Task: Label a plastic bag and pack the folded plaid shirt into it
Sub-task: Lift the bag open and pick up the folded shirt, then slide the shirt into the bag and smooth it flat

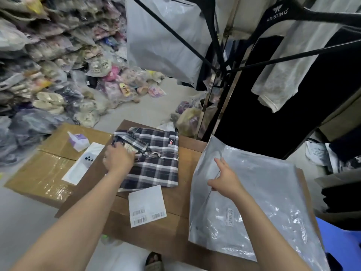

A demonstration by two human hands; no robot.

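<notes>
Two things are held ready: left fingers (117, 148) grip the plaid shirt (154, 161), right fingers (218, 162) pinch the plastic bag (263, 188) at its edge.

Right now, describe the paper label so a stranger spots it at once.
Find the brown table. Just nearer than the plaid shirt on it lies the label, a white sheet. Unlike the long white strip on the cardboard box, it bears three barcodes.

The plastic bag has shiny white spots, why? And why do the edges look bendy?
Head view: those spots are glare, light bouncing off the crinkly plastic bag. Head view again: the wide-angle lens bends and stretches whatever sits near the edges.
</notes>
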